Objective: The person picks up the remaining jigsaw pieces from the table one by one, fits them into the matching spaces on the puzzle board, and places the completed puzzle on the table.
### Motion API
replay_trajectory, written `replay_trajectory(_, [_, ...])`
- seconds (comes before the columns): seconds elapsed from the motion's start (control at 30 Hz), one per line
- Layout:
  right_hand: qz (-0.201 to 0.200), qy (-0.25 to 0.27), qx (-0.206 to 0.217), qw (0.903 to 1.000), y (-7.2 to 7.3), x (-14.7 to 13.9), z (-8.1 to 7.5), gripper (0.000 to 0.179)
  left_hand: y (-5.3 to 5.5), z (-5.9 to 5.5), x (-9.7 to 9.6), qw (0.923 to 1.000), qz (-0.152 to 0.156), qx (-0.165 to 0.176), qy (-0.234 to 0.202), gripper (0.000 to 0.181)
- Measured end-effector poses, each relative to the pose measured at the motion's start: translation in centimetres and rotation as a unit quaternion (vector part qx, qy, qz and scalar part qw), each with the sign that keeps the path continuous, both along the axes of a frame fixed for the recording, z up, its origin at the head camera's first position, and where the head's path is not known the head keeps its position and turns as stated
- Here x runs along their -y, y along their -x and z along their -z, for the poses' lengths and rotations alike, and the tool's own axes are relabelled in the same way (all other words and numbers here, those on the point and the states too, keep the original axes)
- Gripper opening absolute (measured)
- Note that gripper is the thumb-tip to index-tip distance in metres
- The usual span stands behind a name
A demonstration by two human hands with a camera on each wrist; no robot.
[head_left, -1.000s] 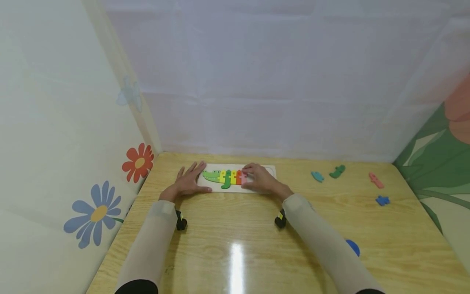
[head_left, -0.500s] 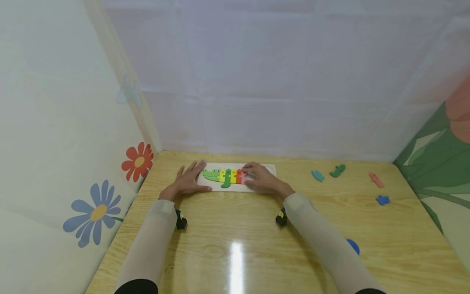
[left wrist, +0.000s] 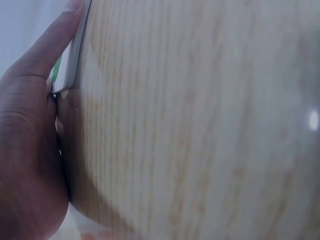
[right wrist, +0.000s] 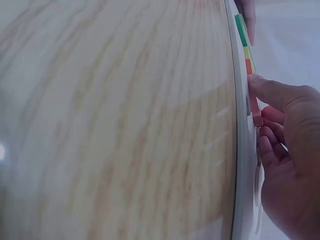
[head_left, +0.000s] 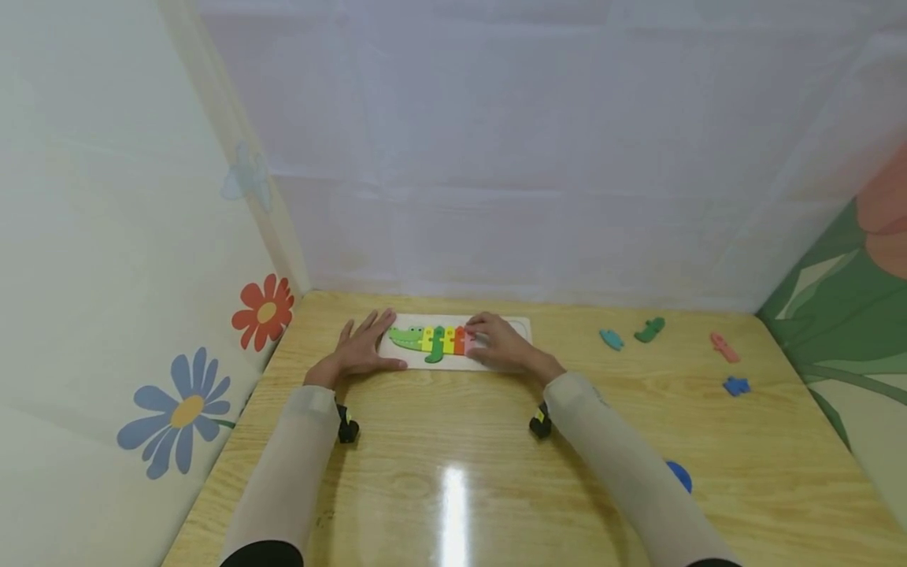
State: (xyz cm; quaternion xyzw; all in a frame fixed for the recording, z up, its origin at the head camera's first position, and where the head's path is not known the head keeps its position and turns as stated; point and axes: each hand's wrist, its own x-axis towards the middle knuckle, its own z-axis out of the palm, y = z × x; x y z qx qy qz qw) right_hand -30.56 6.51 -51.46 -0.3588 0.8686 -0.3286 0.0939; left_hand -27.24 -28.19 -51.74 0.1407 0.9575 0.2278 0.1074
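Observation:
A white puzzle board point(head_left: 407, 363) lies near the back of the table with a crocodile of coloured pieces on it. The green head point(head_left: 407, 339) is at the left, followed by yellow, green, yellow and orange pieces. My left hand point(head_left: 363, 346) spans the board's left end, fingers spread; its thumb point(left wrist: 62, 27) rests along the near edge. My right hand point(head_left: 501, 344) pinches a pink puzzle piece point(right wrist: 254, 102) beside the orange one, thumb on its near side. The piece sits in or on the board's recess; its exact seating is hidden by the fingers.
Loose puzzle pieces lie to the right: light blue point(head_left: 612, 339), dark green point(head_left: 649, 330), coral pink point(head_left: 724, 347) and blue point(head_left: 737, 386). A round blue thing point(head_left: 680, 476) shows partly behind the right sleeve. Cloth walls point(head_left: 460, 157) border the table's back and sides.
My right hand's fingers shift only slightly over the pink puzzle piece. My left hand stays at the board's left end. The head view drifts a little.

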Motion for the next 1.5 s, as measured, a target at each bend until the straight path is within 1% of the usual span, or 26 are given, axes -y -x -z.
replay_trajectory(0.27, [0.006,0.006,-0.012,0.9999,-0.1,0.2,0.0,0.052,-0.1,0.1,0.1,1.0000,-0.002,0.003,-0.003,0.121])
replay_trajectory(0.5, [0.008,0.003,-0.005,0.9999,-0.4,0.3,-0.4,0.053,-0.2,0.1,0.1,1.0000,-0.002,0.002,-0.001,0.122])
replay_trajectory(0.93, [0.002,-0.011,-0.042,0.9991,-0.3,0.4,-0.5,0.054,0.1,0.2,0.2,1.0000,-0.002,0.000,0.002,0.121])
replay_trajectory(1.1, [0.018,-0.018,-0.054,0.9982,-0.1,-0.1,-0.5,0.060,0.0,0.0,0.0,1.0000,-0.001,0.003,0.000,0.122])
replay_trajectory(1.17, [0.023,-0.014,-0.056,0.9981,-0.1,-0.4,-0.6,0.062,0.0,-0.1,0.0,1.0000,-0.002,0.004,-0.003,0.122])
replay_trajectory(1.33, [0.024,-0.009,-0.067,0.9974,0.0,-1.3,-0.7,0.065,0.0,-0.2,0.0,1.0000,-0.002,0.004,0.000,0.122])
replay_trajectory(1.5, [0.027,-0.005,-0.065,0.9975,-0.1,-2.3,-0.9,0.065,-0.1,0.0,-0.1,1.0000,-0.002,0.001,-0.002,0.121])
